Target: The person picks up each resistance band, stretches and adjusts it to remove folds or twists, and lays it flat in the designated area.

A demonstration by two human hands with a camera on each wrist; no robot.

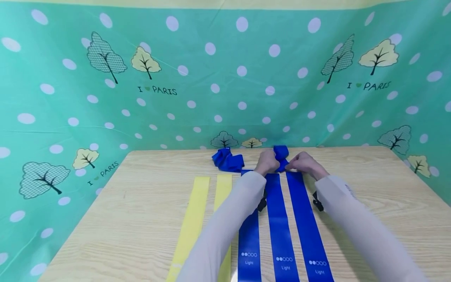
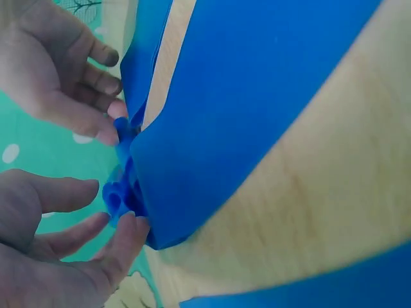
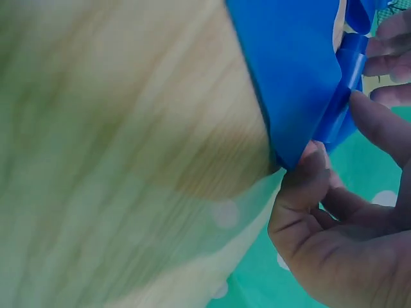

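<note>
A bunched blue resistance band (image 1: 281, 152) lies between both hands at the back of the table. My left hand (image 1: 266, 161) is at its left side; in the left wrist view, its fairly straight fingers (image 2: 131, 228) touch the folds while the thumb stays apart. From the right, my right hand (image 1: 303, 161) pinches a band corner, seen close up in the right wrist view beside a rolled fold (image 3: 350, 70). Flat blue bands (image 1: 249, 239), (image 1: 282, 235), (image 1: 310, 231), marked "Light", run toward me below the hands. Wrists and sleeves partly cover them.
Left of the hands lies a crumpled blue band (image 1: 228, 160). Two flat yellow bands (image 1: 197, 207), (image 1: 223, 190) lie left of the blue ones. The wooden table (image 1: 123, 219) meets a green dotted curtain (image 1: 243, 86) at its back edge.
</note>
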